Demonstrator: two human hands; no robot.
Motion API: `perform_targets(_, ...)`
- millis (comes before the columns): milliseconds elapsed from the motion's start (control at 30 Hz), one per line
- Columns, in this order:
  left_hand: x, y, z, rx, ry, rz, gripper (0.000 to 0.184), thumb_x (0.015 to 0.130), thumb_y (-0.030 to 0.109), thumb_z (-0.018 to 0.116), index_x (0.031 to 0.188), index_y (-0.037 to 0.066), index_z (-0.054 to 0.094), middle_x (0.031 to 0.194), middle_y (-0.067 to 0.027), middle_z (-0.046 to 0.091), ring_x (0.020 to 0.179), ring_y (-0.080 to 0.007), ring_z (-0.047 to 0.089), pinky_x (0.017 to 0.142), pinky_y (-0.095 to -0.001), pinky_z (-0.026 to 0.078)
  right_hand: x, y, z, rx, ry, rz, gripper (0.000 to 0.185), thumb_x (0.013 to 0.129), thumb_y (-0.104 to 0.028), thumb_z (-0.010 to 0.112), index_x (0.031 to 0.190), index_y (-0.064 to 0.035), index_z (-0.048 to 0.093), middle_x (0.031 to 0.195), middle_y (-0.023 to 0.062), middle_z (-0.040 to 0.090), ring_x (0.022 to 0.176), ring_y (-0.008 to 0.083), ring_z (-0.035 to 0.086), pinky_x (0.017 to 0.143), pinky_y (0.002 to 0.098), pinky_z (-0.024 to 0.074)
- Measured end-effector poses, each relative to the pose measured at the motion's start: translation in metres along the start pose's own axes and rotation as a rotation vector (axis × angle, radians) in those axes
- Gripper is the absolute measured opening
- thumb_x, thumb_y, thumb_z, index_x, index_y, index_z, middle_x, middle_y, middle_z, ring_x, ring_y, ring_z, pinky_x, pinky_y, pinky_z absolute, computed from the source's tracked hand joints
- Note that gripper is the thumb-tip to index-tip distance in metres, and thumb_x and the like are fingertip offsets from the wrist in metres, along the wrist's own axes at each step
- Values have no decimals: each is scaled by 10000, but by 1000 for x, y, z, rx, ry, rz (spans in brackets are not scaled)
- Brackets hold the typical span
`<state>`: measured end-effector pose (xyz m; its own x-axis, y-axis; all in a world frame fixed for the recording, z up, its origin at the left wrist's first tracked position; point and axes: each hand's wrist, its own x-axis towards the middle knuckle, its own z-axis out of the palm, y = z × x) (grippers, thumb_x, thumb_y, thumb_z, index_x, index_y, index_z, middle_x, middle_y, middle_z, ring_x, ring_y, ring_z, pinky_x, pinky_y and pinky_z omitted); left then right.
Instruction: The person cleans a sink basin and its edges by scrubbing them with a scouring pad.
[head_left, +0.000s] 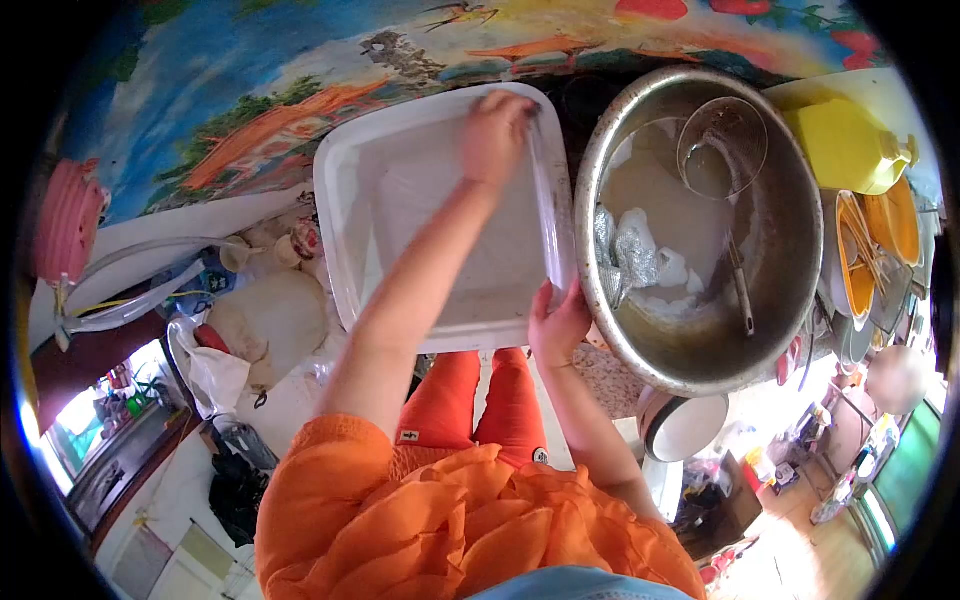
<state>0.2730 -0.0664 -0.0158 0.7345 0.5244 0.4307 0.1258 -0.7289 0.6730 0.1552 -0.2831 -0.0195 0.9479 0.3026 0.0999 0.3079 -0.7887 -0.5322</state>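
A white rectangular tub (pixel 430 200) with rounded corners stands tilted in front of me, its inside facing me. My left hand (pixel 495 135) reaches across it to the upper right corner, fingers curled and blurred; a small dark thing shows at the fingertips, too unclear to name. At the tub's lower right corner, my right hand (pixel 560 322) grips the rim. Right beside it is a large metal basin (pixel 700 350) with cloudy water, holding a silvery crumpled cloth (pixel 635 250), a round strainer (pixel 722 148) and a utensil with a metal handle (pixel 742 290).
Behind the tub is a painted wall (pixel 250 100). A yellow jug (pixel 850 145) and orange containers (pixel 893 222) stand right of the basin. Below it sits a round lidded pot (pixel 686 428). Hoses (pixel 140 262) and a white bag (pixel 215 375) lie at the left.
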Motion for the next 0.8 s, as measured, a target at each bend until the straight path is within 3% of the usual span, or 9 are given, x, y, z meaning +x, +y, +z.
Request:
perform_targets(133, -31, 13, -6, -200, -102, -69, 193, 734, 16, 617, 921, 55, 652, 857, -117, 622, 811, -278, 593, 717, -320, 476, -2, 0, -2, -63, -71, 31, 519, 812, -218, 565, 1220, 65, 412, 1135, 300, 500, 1037, 438, 498, 901, 450, 393)
perform_targets(233, -64, -12, 1, -611, 139, -996, 188, 775, 52, 606, 961, 50, 638, 869, -107, 632, 804, -255, 598, 734, -326, 476, -1, -2, 0, -35, -74, 55, 525, 813, -214, 559, 1230, 65, 404, 1155, 299, 489, 1056, 436, 487, 917, 449, 382)
perform_targets(333, -67, -46, 26, -1010, 503, -1625, 203, 812, 70, 583, 1007, 15, 597, 949, -95, 623, 855, -232, 591, 757, -331, 484, 2, -2, -4, -6, -75, 59, 535, 812, -208, 556, 1243, 63, 393, 1172, 299, 480, 1072, 433, 479, 929, 444, 375)
perform_targets(467, -63, -71, 66, -1479, 135, -1480, 193, 842, 35, 530, 1024, -28, 540, 1044, -112, 579, 951, -247, 561, 754, -313, 518, 0, 0, -3, -10, -63, 31, 549, 809, -202, 558, 1255, 64, 380, 1186, 298, 474, 1081, 431, 476, 936, 436, 373)
perform_targets(567, -53, -43, 59, -1316, 417, -1546, 185, 839, 5, 519, 1021, -19, 540, 1025, -129, 581, 942, -249, 565, 756, -299, 526, -2, -2, -4, 6, -80, 55, 550, 809, -200, 557, 1257, 65, 379, 1189, 297, 474, 1084, 432, 475, 940, 434, 372)
perform_targets(667, -47, -15, 34, -1285, 342, -1377, 232, 811, -25, 570, 1032, 27, 523, 961, -86, 592, 851, -211, 584, 733, -263, 506, 3, -3, -3, 20, -88, 88, 548, 807, -194, 559, 1256, 67, 382, 1187, 295, 476, 1088, 432, 473, 942, 432, 371)
perform_targets(767, -35, 5, 26, -1174, 433, -1313, 229, 800, 17, 622, 1009, 11, 527, 933, -84, 595, 829, -199, 587, 710, -253, 504, 0, -4, -2, 38, -115, 144, 545, 806, -192, 563, 1251, 70, 389, 1181, 294, 482, 1084, 434, 475, 936, 432, 378)
perform_targets(800, -42, -10, 36, -1154, 419, -1397, 231, 799, 8, 615, 1013, 11, 528, 951, -87, 592, 838, -200, 587, 717, -270, 513, 0, -5, -3, 46, -124, 165, 543, 806, -193, 564, 1248, 71, 392, 1178, 294, 484, 1081, 435, 477, 933, 432, 381)
